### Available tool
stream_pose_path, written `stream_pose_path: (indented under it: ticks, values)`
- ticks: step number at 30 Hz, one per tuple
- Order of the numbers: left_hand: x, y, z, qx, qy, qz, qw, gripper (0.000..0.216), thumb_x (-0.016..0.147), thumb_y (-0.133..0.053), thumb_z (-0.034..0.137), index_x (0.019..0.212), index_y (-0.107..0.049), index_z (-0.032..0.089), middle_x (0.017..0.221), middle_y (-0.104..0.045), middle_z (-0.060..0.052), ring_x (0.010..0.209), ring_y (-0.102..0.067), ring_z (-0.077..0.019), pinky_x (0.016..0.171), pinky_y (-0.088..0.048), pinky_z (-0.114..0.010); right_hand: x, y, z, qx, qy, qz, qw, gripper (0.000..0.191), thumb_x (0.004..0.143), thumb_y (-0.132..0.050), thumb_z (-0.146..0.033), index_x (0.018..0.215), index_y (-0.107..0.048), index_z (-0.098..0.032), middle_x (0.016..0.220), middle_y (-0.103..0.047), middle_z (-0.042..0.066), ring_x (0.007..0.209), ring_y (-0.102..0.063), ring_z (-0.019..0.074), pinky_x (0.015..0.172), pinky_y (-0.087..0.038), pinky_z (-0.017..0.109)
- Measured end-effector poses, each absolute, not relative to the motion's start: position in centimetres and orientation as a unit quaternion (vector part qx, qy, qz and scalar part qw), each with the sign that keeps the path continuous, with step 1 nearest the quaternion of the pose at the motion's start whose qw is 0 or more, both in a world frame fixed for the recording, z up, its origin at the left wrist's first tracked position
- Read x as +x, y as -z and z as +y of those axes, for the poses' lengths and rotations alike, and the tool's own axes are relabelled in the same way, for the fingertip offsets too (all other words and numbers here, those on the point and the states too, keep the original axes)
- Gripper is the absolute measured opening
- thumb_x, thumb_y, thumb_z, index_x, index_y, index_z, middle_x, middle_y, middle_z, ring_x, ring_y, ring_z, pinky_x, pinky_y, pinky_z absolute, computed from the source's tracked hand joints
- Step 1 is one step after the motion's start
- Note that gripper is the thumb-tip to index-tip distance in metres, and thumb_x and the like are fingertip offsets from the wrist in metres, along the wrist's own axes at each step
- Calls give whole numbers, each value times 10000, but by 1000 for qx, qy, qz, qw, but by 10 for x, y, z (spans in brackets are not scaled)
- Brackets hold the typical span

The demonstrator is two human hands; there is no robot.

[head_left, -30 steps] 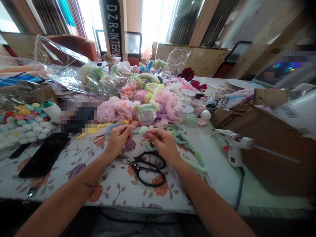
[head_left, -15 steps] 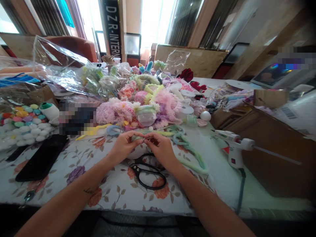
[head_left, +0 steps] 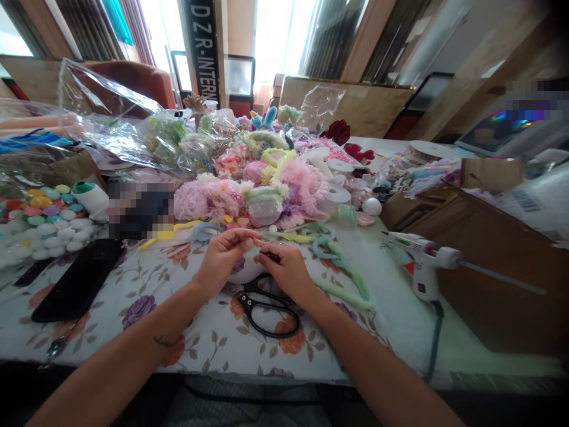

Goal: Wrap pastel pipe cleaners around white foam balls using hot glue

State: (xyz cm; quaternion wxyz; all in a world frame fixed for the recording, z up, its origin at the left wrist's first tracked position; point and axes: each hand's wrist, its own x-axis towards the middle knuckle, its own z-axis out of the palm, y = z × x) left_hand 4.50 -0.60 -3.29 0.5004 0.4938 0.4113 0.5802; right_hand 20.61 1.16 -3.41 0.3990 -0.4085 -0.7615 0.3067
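Note:
Over the flowered cloth (head_left: 195, 350), my left hand (head_left: 224, 255) and my right hand (head_left: 284, 267) meet at the fingertips. Both are pinched closed. Whatever lies between the fingers is too small and too covered to name. Black-handled scissors (head_left: 273, 317) lie under and in front of my right hand, their blades partly hidden behind it and toward my left wrist. Beyond my right hand, a pale green fuzzy strip (head_left: 351, 279) loops across the cloth. A blue fuzzy strip (head_left: 205, 233) lies past my left hand.
A glue gun (head_left: 420, 261) with a glue stick stands at right beside a cardboard box (head_left: 489, 273). A black phone (head_left: 77, 284) lies at left near a bag of white and coloured pompoms (head_left: 57, 231). Fluffy pastel craft pieces (head_left: 267, 184) are heaped along the back.
My fingertips have come slightly apart, the left fingers lifting and straightening a little while the right hand stays lower. The view has shifted slightly.

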Motion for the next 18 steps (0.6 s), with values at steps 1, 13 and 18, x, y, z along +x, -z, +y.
stream_pose_path:
  ticks: [1,13,18]
  values:
    - [43,34,-4,469,-596,424,496,253,784,-701,341,965,-674,166,891,-727,-69,908,-665,-193,821,-524,-325,207,33,12,-409,-318,-753,404,137,798,-606,-261,690,-661,-197,633,-625,-6,594,-535,147,574,-398,253]
    - [40,29,-5,628,-427,501,414,366,747,-711,421,995,-722,152,702,-678,-20,481,-479,-91,420,-339,-210,210,36,14,-417,-245,-780,397,114,815,-660,-260,716,-689,-211,688,-698,17,643,-612,167,618,-429,262]
    - [37,30,-5,593,-489,512,384,282,758,-703,424,823,-733,152,675,-679,-34,524,-528,-118,460,-401,-228,214,32,17,-436,-285,-743,420,137,772,-709,-299,694,-672,-194,632,-673,7,569,-576,148,551,-415,251]
